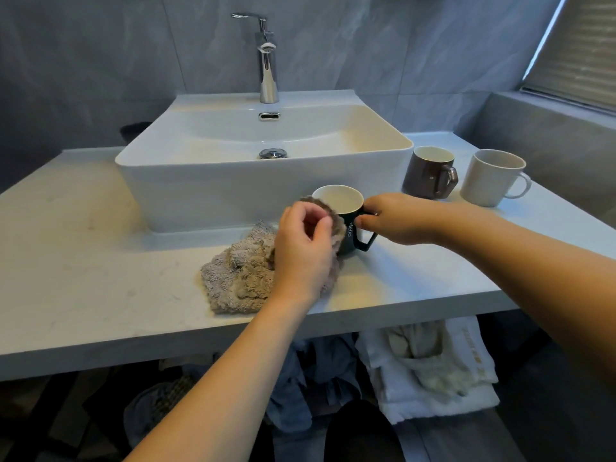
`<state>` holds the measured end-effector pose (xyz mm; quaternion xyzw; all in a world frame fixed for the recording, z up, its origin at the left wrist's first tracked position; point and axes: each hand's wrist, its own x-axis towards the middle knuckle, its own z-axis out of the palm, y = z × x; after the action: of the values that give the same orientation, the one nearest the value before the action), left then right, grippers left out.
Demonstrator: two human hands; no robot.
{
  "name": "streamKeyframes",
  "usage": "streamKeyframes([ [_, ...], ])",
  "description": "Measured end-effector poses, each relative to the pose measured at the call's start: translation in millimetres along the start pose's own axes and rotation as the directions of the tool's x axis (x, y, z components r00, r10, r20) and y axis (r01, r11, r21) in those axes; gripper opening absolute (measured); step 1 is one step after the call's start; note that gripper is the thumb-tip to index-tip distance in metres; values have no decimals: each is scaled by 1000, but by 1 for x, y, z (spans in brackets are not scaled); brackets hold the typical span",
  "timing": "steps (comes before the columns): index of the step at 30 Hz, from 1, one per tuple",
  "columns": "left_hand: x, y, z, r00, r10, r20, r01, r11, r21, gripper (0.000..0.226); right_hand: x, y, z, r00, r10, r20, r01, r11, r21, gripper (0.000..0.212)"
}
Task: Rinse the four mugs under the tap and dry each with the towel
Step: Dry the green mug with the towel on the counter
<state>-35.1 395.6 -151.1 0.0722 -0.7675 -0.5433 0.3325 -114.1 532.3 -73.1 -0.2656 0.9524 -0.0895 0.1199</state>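
Grey-tiled washroom | white counter (83, 261) | left hand (301, 251) pinches towel (240, 275) | right hand (396, 218) grips mug (346, 235) handle

Dark mug (350, 233): upright on countertop just in front of basin, white inside, white lettering on side, angular handle to the right, partly wrapped on its left side.
Towel (238, 273): grey-beige terry, crumpled, lying on countertop left of dark mug, one fold raised against that mug's wall and rim.
Brown mug (425, 175): upright, pale inside, handle to the right, right of basin.
White mug (490, 178): upright, handle to the right, just beside brown mug.
Tap (266, 58): chrome, tall, behind basin, no water visible.
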Motion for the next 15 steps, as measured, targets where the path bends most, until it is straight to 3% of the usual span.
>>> streamKeyframes([
  [3,-8,-7,11,987,89,137,-118,967,225,9,-1,1,4,1000,8,-15,-7,994,113,31],
  [6,-4,-18,9,962,68,265,-171,906,388,11,-2,3,12,997,18,-74,-3,979,201,27],
  [9,2,-6,1,988,84,132,-118,952,281,13,-4,7,23,989,45,-144,5,943,332,32],
  [12,4,8,-4,979,201,-34,-198,978,72,9,-11,11,33,977,105,-188,24,815,579,37],
  [15,1,11,-4,965,259,31,-260,963,75,7,-18,9,39,981,139,-132,18,620,784,34],
])
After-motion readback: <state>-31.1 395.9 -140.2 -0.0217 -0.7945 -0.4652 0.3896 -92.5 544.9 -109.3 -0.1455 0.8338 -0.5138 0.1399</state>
